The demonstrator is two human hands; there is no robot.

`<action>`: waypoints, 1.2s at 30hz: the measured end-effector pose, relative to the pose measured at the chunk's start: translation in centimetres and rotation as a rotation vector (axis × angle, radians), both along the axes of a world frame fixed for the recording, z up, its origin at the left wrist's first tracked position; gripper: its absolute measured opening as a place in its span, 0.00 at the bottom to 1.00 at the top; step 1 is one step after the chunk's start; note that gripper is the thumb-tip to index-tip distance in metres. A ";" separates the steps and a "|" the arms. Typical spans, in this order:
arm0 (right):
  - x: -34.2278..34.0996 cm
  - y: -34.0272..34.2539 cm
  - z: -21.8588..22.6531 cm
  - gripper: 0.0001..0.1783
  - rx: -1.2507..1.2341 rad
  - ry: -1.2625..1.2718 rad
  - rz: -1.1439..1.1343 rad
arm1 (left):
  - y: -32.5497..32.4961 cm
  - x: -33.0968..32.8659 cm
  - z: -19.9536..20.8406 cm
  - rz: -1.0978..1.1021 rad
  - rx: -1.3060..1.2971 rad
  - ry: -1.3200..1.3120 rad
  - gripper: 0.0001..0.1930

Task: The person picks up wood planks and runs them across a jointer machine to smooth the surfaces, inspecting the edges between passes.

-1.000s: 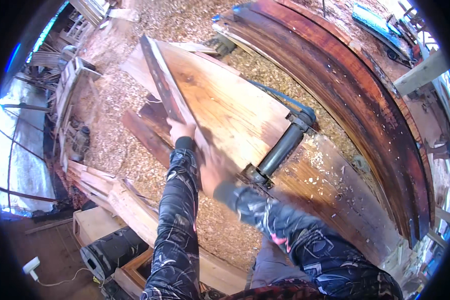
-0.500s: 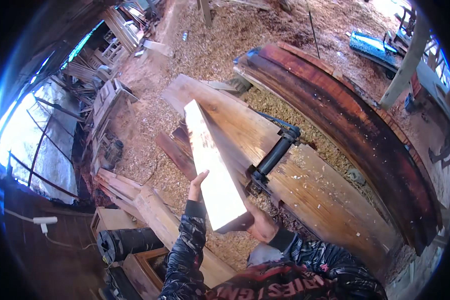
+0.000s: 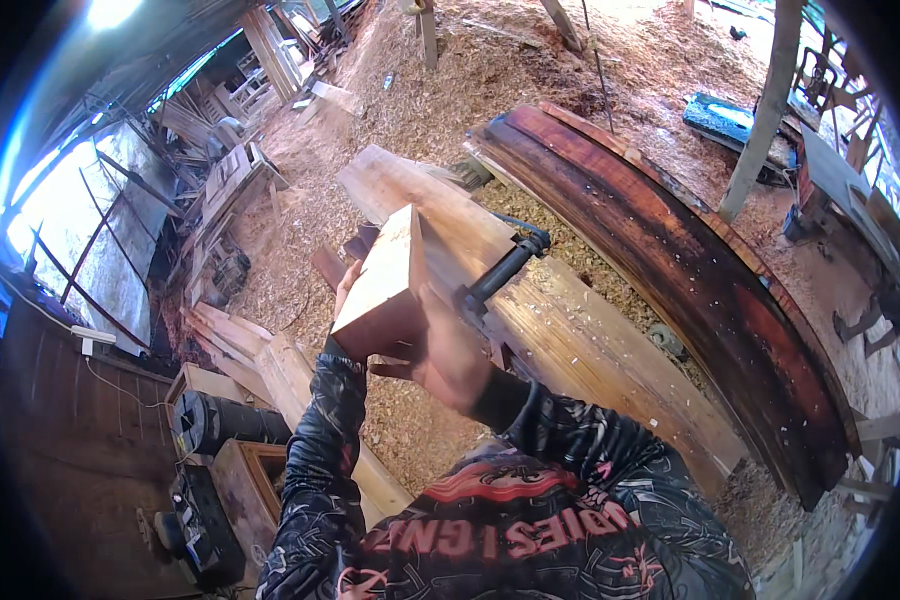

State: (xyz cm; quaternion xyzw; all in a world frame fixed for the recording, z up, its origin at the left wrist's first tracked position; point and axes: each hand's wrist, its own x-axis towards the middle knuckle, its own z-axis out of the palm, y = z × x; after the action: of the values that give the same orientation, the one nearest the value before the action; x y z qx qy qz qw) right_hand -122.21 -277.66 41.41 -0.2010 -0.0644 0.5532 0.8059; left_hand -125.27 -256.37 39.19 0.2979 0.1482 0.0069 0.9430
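Observation:
Between my hands is a thick wooden beam (image 3: pixel 383 265), its pale upper face bright and its darker end turned toward me. The near end is raised, so the beam looks foreshortened. My left hand (image 3: pixel 346 287) is closed against its left side, mostly hidden behind it. Around the right side and lower edge of the near end curls my right hand (image 3: pixel 452 352). Just beyond the right hand a black cylindrical bar (image 3: pixel 503 272) with brackets lies across a long, wide plank surface (image 3: pixel 610 350) scattered with shavings.
Dark red-brown slabs (image 3: pixel 660 240) are stacked along the right. At lower left are a black drum-shaped case (image 3: pixel 228 422), a wooden cabinet (image 3: pixel 245 490) and long pale boards (image 3: pixel 295 375). Wood shavings (image 3: pixel 480 85) cover the ground. A post (image 3: pixel 765 125) stands at far right.
The beam's near end has come up and toward the left, showing its end face. My right hand has risen with it; my left hand has moved left and up along the side.

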 end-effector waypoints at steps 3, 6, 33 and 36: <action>-0.8 -0.7 0.1 0.32 0.078 0.000 -0.040 | -1.4 -0.5 0.0 0.020 0.051 0.021 0.30; -0.5 -0.7 -0.7 0.32 0.096 0.030 0.017 | -0.5 -0.6 -0.8 0.045 0.099 0.070 0.29; 1.5 -0.9 -0.3 0.35 0.098 0.048 0.061 | 0.3 1.6 -2.1 0.078 0.083 0.048 0.29; 2.0 -2.2 -3.9 0.41 0.146 0.146 0.025 | -0.6 2.1 -5.8 0.229 0.235 0.174 0.27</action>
State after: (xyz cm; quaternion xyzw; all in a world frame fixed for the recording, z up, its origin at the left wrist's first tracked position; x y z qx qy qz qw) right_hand -120.20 -279.89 37.47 -0.0999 -0.0481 0.5703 0.8139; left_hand -123.16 -256.93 33.43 0.3864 0.2603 0.1056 0.8785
